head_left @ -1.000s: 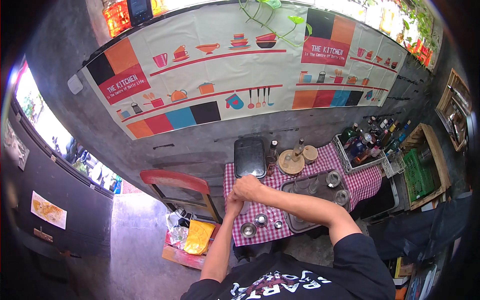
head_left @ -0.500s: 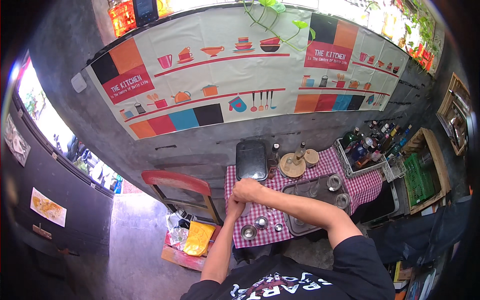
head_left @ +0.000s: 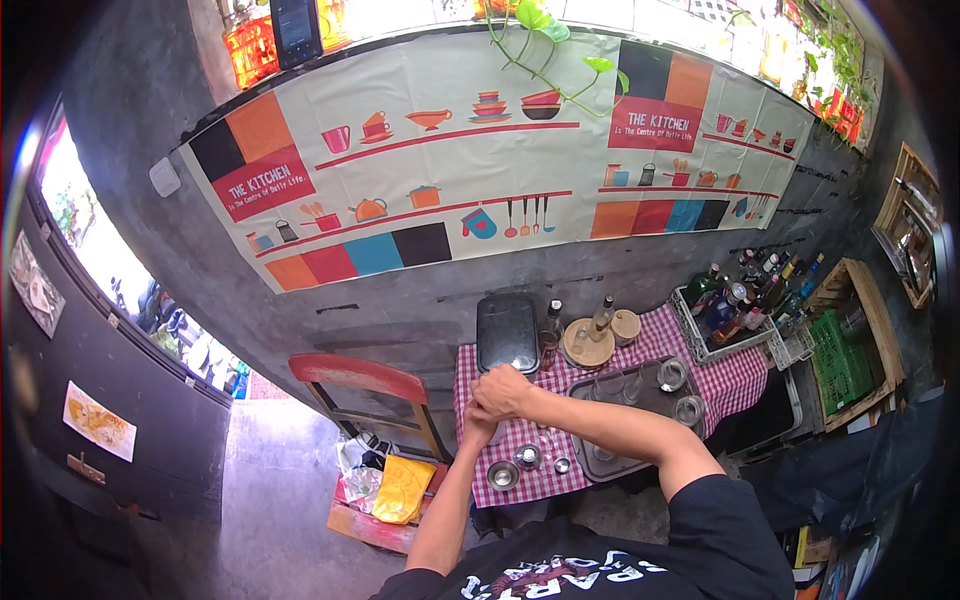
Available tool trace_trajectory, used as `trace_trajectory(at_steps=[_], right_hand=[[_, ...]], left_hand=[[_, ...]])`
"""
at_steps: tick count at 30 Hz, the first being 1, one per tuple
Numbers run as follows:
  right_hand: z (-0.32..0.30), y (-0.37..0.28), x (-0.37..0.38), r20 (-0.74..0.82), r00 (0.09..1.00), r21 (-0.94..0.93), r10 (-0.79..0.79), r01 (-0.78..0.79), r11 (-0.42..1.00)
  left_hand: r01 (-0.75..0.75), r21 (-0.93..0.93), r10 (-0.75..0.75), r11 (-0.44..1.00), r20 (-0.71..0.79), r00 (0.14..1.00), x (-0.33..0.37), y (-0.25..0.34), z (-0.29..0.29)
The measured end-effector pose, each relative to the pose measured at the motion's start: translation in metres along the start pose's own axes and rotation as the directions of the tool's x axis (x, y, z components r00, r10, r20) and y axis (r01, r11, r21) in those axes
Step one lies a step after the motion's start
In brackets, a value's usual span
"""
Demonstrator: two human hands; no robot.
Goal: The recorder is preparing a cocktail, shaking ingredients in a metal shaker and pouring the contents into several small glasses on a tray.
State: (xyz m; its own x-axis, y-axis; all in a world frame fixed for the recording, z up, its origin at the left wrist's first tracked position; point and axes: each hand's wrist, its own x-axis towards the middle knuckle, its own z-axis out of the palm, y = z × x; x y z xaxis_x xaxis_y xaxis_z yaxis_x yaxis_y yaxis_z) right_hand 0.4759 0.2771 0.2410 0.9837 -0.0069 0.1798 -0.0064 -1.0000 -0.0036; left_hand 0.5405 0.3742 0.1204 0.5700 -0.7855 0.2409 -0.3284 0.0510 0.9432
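Observation:
My right hand [head_left: 502, 389] is closed on top of my left hand [head_left: 481, 420], and the two are pressed together above the left part of the checked table. Fingers on both sides are curled. Whatever they hold is hidden; something pale, perhaps glass, peeps out just below them. Just beyond my hands lies a black rectangular tray or lid [head_left: 507, 330]. Nearer to me on the cloth stand a small metal bowl [head_left: 503, 475], a small jar with a metallic top [head_left: 528, 457] and a tiny metal cup [head_left: 562, 466].
A grey tray [head_left: 640, 400] with several glasses sits right of my hands. Behind it are a dark bottle [head_left: 553, 318] and a round wooden board [head_left: 588, 345] bearing another bottle. A crate of bottles [head_left: 715, 345] fills the far right. Left stands a red chair [head_left: 360, 375] with a yellow bag [head_left: 403, 488].
The view has shifted slightly, so the scene sits a little lower and further right. My hands stay clasped together over the same spot, with my right hand turned slightly.

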Motion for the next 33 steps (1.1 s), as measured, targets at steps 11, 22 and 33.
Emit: trace_trajectory(at_steps=[11, 22, 33], right_hand=[[0.027, -0.015, -0.012, -0.259, 0.935, 0.002, 0.241, -0.249, 0.969], [-0.012, -0.016, -0.007, 0.079, 0.958, 0.066, 0.274, -0.279, 0.958], [0.005, -0.033, -0.008, -0.013, 0.775, 0.206, 0.632, -0.617, 0.76]], left_hand=[[0.141, 0.12, -0.132, 0.983, -0.083, 0.988, -0.005, 0.03, 0.009], [-0.127, 0.254, 0.146, 0.959, -0.059, 0.987, -0.005, 0.002, 0.015], [0.079, 0.072, -0.068, 0.994, -0.146, 0.987, -0.007, -0.008, 0.024]])
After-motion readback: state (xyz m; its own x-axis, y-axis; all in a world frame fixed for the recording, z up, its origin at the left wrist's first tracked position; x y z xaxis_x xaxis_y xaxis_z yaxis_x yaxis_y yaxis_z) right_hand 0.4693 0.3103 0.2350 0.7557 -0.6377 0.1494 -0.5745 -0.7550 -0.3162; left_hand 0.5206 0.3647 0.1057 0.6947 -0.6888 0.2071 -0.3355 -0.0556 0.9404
